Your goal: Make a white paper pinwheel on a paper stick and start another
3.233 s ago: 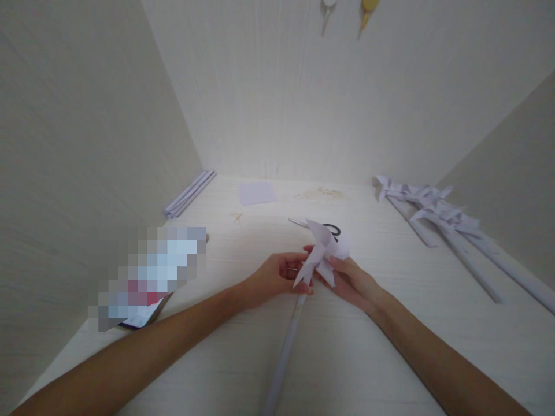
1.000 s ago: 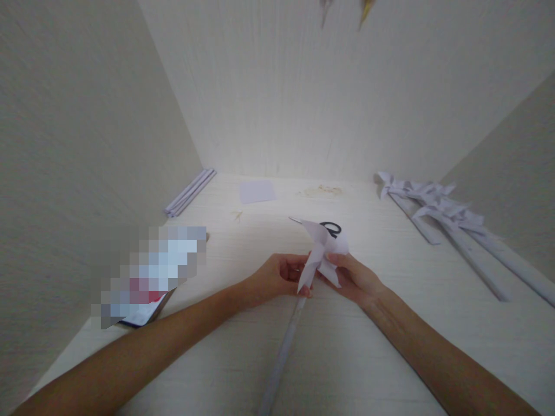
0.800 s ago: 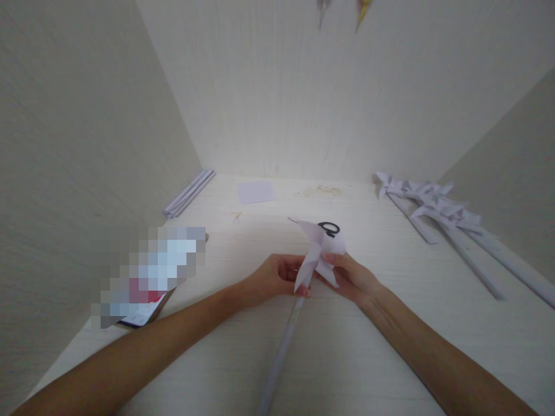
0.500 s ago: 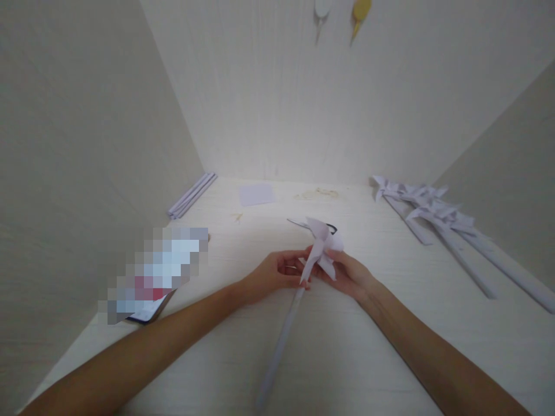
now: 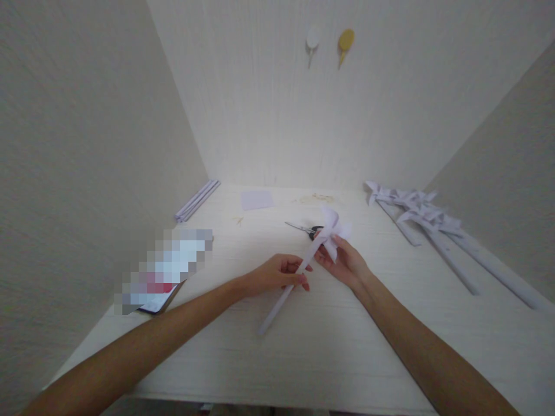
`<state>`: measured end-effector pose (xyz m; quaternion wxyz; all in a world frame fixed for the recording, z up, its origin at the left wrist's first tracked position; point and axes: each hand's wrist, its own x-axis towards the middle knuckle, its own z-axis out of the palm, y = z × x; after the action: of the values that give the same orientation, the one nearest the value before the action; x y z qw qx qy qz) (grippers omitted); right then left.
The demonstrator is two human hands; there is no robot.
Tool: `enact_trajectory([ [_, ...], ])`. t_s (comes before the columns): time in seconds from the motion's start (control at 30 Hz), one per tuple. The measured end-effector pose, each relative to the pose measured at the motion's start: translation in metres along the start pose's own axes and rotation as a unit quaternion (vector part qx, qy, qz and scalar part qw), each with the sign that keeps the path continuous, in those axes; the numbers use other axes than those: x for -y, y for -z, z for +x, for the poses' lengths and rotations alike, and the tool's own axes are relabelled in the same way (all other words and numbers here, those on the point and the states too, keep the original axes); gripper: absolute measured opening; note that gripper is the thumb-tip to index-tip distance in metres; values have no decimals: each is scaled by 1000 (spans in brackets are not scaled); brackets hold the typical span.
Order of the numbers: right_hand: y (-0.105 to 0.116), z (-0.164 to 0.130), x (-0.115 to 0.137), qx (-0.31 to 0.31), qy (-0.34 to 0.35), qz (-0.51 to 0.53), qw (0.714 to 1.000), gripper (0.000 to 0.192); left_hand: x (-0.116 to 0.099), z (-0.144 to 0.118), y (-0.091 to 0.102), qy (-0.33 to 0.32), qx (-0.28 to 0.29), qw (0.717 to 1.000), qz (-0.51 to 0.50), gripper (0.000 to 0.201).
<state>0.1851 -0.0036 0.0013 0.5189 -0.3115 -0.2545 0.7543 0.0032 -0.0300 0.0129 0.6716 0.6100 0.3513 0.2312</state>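
White paper makes up the pinwheel [image 5: 332, 234] that sits at the centre of the scene, its folded blades fanned out above a long rolled paper stick [image 5: 284, 294]. The stick slants down toward the near edge of the desk [image 5: 329, 352], its lower end close to the surface. The right hand [image 5: 344, 263] has its grip closed on the pinwheel head, fingers pinched at the blades. The left hand [image 5: 277, 274] grasps the stick just below the head, fingers curled around the roll. Both hands are close together, over the middle of the pale wood-grain desk.

Just behind the pinwheel lie scissors [image 5: 303, 228] with black handles, the blades pointing left. Farther back, a small square of pale paper [image 5: 257, 199] lies flat near the rear wall, with a few tiny scraps [image 5: 316, 199] beside it. At the back left corner a bundle of rolled paper sticks [image 5: 197, 200] rests against the side wall. On the right side of the desk, well apart from the hands, several finished pinwheels [image 5: 416, 211] lie in a row, their sticks stretching toward the near right. A blurred flat thing [image 5: 162, 271] lies at the left edge of the desk. Two hooks [image 5: 329, 41], one white and one yellow, hang on the rear wall.
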Motion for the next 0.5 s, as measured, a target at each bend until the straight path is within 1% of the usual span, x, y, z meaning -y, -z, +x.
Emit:
enact_trajectory([
  [0.1,0,2,0,-26,3,4,1000,15,4,5,-4,3,-46,999,6,33],
  [0.17,0,4,0,-31,6,5,999,14,6,8,-6,-2,-62,998,-5,33],
  [0.33,0,5,0,-29,12,-3,1000,14,6,9,-9,1,-53,999,-7,26],
  [0.5,1,4,0,-22,12,-18,1000,13,3,6,-11,10,-54,998,25,27],
])
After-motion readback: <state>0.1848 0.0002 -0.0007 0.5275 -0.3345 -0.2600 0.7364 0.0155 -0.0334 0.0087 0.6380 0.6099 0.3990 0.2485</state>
